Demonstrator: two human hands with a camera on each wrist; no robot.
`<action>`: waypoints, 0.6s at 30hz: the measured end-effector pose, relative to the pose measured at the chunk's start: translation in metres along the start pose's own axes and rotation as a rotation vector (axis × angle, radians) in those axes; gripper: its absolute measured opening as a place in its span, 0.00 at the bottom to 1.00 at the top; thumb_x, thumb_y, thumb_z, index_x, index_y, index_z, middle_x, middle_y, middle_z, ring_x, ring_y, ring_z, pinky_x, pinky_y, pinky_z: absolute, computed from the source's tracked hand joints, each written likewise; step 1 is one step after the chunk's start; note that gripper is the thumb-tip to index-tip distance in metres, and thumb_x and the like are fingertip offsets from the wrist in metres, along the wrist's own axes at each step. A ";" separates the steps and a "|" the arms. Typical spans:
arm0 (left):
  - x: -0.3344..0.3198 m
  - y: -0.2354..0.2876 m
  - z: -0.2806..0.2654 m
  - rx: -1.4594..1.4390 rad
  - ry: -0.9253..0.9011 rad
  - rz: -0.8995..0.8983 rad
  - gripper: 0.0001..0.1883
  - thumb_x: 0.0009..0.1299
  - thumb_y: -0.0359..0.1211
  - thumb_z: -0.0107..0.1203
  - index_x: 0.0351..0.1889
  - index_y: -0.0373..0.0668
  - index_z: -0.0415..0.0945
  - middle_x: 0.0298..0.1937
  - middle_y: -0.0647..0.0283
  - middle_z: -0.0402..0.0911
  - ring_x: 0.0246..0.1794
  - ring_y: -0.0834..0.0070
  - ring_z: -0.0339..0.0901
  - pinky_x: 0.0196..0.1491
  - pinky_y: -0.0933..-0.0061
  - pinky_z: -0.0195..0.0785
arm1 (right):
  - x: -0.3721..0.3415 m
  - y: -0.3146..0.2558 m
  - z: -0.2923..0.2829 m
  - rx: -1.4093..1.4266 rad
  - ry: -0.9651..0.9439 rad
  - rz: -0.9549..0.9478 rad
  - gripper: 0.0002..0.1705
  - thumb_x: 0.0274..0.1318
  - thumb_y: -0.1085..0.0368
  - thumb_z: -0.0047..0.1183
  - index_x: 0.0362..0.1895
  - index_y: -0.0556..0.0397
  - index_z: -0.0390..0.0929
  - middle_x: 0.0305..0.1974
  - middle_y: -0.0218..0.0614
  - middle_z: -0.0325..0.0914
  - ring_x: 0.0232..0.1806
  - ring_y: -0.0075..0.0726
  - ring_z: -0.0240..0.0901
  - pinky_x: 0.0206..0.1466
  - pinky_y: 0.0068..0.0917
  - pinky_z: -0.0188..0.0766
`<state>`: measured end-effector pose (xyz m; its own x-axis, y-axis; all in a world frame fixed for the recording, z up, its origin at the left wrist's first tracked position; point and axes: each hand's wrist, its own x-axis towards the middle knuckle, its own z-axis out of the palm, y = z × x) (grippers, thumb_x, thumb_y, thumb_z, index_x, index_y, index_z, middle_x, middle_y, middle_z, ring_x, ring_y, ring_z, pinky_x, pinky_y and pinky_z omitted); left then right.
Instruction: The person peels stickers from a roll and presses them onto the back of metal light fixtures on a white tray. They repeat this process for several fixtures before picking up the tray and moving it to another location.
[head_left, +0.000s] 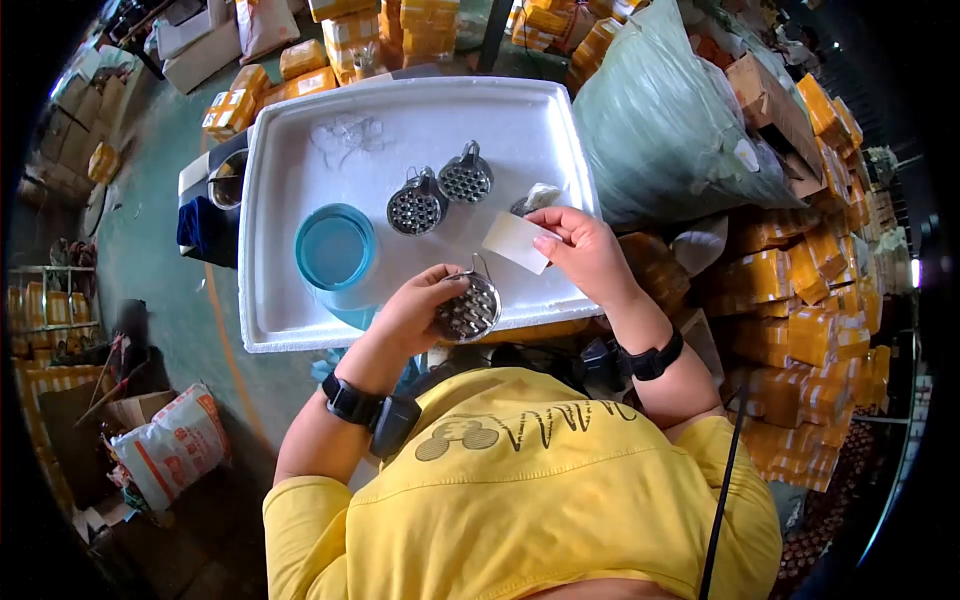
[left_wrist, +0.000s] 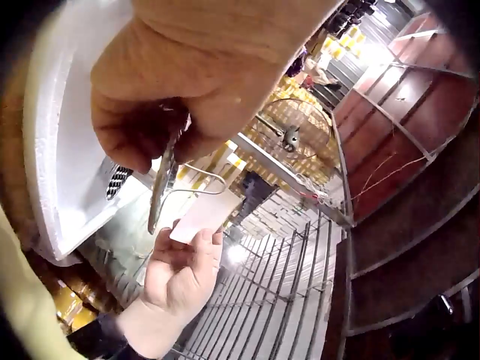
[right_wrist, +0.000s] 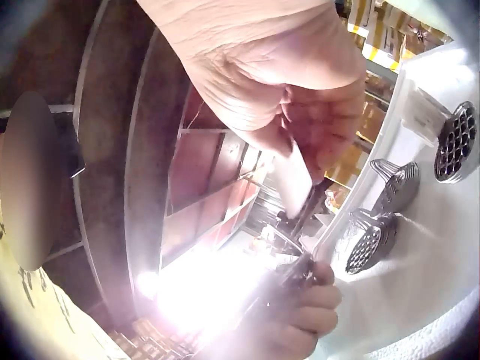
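My left hand (head_left: 405, 315) grips a round metal disc (head_left: 472, 316) by its edge, over the near side of a white foam tray (head_left: 285, 110). Raised holes cover the disc, and a bent wire loop sticks out from it, plain in the left wrist view. Between thumb and fingers, my right hand (head_left: 588, 258) pinches a small white card (head_left: 513, 243) just right of the disc. Two stacks of similar perforated discs, the nearer (head_left: 416, 208) and the farther (head_left: 466, 183), stand in the tray. Another stack (right_wrist: 457, 142), partly hidden by my right hand in the head view, has a pale block (right_wrist: 424, 116) beside it.
A blue round tub (head_left: 369, 240) sits in the tray's left half, with crumpled clear plastic (head_left: 347, 135) behind it. Beyond the right edge bulges a big pale green sack (head_left: 665, 120). Taped orange parcels (head_left: 800, 330) pile up at right. A printed bag (head_left: 178, 445) lies on the left floor.
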<state>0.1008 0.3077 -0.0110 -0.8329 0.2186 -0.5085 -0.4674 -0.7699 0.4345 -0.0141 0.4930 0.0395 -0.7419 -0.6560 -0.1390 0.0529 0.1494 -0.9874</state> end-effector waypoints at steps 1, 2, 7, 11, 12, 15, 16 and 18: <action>0.001 -0.002 -0.003 0.029 -0.021 -0.015 0.06 0.64 0.24 0.45 0.39 0.38 0.66 0.34 0.59 0.75 0.30 0.72 0.77 0.34 0.70 0.75 | -0.001 -0.004 -0.001 -0.068 -0.027 0.021 0.14 0.53 0.75 0.45 0.46 0.62 0.68 0.38 0.31 0.73 0.38 0.17 0.68 0.42 0.15 0.66; 0.001 -0.004 -0.005 0.059 -0.041 -0.032 0.06 0.64 0.24 0.45 0.39 0.38 0.66 0.34 0.58 0.74 0.31 0.72 0.77 0.35 0.70 0.75 | -0.003 -0.003 -0.001 -0.083 -0.049 0.045 0.14 0.53 0.75 0.45 0.46 0.61 0.69 0.38 0.32 0.73 0.38 0.18 0.68 0.42 0.16 0.66; -0.004 -0.006 0.004 0.119 -0.042 -0.035 0.13 0.62 0.22 0.44 0.46 0.34 0.64 0.37 0.58 0.74 0.31 0.73 0.77 0.37 0.73 0.74 | -0.013 -0.012 0.012 -0.096 -0.146 0.113 0.14 0.52 0.75 0.46 0.46 0.62 0.69 0.38 0.34 0.74 0.38 0.20 0.69 0.40 0.16 0.66; -0.006 -0.005 0.005 0.088 -0.066 -0.043 0.14 0.61 0.20 0.42 0.46 0.34 0.65 0.38 0.58 0.74 0.32 0.73 0.77 0.38 0.73 0.74 | -0.017 -0.011 0.017 -0.079 -0.178 0.142 0.14 0.52 0.75 0.45 0.45 0.62 0.69 0.38 0.34 0.74 0.39 0.20 0.70 0.41 0.17 0.67; -0.007 -0.005 0.005 0.084 -0.070 -0.041 0.14 0.61 0.20 0.42 0.46 0.34 0.65 0.38 0.58 0.75 0.32 0.73 0.77 0.38 0.73 0.74 | -0.018 -0.011 0.018 -0.069 -0.174 0.142 0.14 0.52 0.75 0.45 0.45 0.62 0.69 0.38 0.34 0.74 0.39 0.21 0.70 0.41 0.17 0.67; -0.006 -0.006 0.002 0.092 -0.077 -0.045 0.12 0.61 0.20 0.42 0.43 0.34 0.68 0.35 0.58 0.75 0.32 0.73 0.77 0.37 0.73 0.74 | -0.019 -0.009 0.018 -0.069 -0.183 0.144 0.15 0.53 0.77 0.44 0.47 0.62 0.68 0.38 0.34 0.74 0.40 0.19 0.69 0.42 0.17 0.66; -0.006 -0.006 0.001 0.099 -0.078 -0.047 0.11 0.61 0.20 0.42 0.42 0.34 0.69 0.35 0.59 0.76 0.32 0.73 0.77 0.37 0.73 0.74 | -0.019 -0.010 0.019 -0.078 -0.180 0.142 0.15 0.53 0.77 0.44 0.47 0.62 0.68 0.38 0.34 0.74 0.40 0.19 0.69 0.42 0.17 0.66; -0.009 -0.004 0.007 0.102 -0.038 -0.036 0.09 0.60 0.20 0.44 0.38 0.35 0.70 0.32 0.61 0.76 0.29 0.75 0.77 0.34 0.76 0.73 | -0.020 -0.010 0.020 -0.096 -0.175 0.138 0.15 0.53 0.77 0.44 0.47 0.62 0.68 0.38 0.34 0.74 0.40 0.20 0.69 0.43 0.17 0.66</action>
<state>0.1081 0.3128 -0.0033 -0.8248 0.2688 -0.4975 -0.5232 -0.6965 0.4911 0.0133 0.4902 0.0510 -0.6045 -0.7415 -0.2911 0.0754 0.3106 -0.9476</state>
